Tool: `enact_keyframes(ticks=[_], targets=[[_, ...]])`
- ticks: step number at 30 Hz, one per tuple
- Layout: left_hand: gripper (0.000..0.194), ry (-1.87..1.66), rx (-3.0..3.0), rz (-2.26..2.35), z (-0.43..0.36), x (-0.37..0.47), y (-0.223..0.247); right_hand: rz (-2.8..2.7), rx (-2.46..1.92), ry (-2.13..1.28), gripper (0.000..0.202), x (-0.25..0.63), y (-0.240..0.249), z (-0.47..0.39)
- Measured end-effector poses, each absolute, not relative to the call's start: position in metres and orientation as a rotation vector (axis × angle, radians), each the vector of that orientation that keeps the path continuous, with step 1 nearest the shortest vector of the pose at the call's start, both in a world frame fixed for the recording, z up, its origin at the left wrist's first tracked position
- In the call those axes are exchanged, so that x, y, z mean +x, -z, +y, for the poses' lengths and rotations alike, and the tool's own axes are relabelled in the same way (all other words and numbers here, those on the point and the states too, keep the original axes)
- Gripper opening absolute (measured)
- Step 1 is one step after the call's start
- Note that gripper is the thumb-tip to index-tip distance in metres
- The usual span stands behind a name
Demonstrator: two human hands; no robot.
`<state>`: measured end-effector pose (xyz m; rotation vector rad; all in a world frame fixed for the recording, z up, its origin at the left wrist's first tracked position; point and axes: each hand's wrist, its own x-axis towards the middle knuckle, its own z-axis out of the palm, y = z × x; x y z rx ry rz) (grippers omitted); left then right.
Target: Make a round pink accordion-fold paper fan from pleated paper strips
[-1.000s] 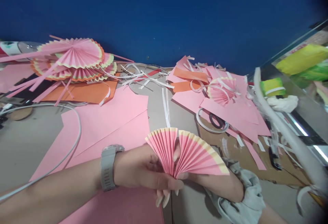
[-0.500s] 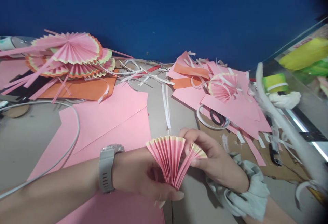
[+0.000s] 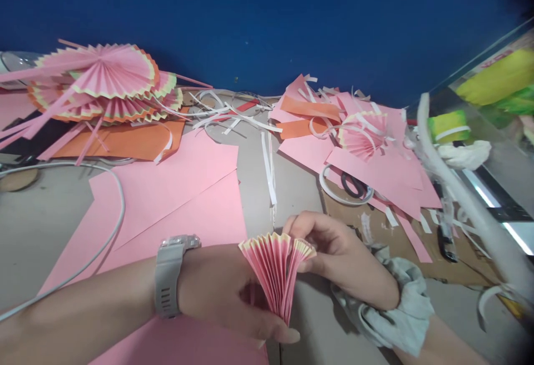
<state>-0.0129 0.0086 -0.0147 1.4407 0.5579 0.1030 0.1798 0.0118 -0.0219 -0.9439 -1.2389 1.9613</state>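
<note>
A pleated pink paper fan (image 3: pixel 273 273) with a pale yellow edge stands upright at the lower middle, its folds meeting at the bottom. My left hand (image 3: pixel 233 292), with a grey watch on the wrist, pinches the fan's lower end between thumb and fingers. At the fan's upper right, my right hand (image 3: pixel 327 248) holds a bunch of its pleats, with a narrow gap between that bunch and the wider part. The left fingers are mostly hidden behind the paper. A pale green scrunchie (image 3: pixel 404 304) is round my right wrist.
Pink sheets (image 3: pixel 183 187) lie under and beyond my left arm. Folded paper rosettes (image 3: pixel 112 73) are piled at the back left. More pink paper (image 3: pixel 375 181), white strips and a tape roll (image 3: pixel 325 187) lie at the right on cardboard (image 3: pixel 367 231). A white cable (image 3: pixel 120 198) curves at left.
My right hand has moved slightly left with the bunched pleats, and the gap in the fan is narrower. The fan's top now sits slightly lower. The view has shifted a little.
</note>
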Motion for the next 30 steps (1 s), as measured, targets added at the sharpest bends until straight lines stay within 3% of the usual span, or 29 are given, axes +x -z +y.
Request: enact_keyframes(ticks=[8, 30], targets=[[0.032, -0.119, 1.49, 0.527, 0.01, -0.012, 0.017, -1.168, -0.976, -1.957, 0.023, 0.174, 0.024, 0.011], [0.024, -0.016, 1.284, 0.358, 0.015, -0.01, 0.024, -1.223, -0.947, -1.945, 0.023, 0.171, 0.026, 0.01]])
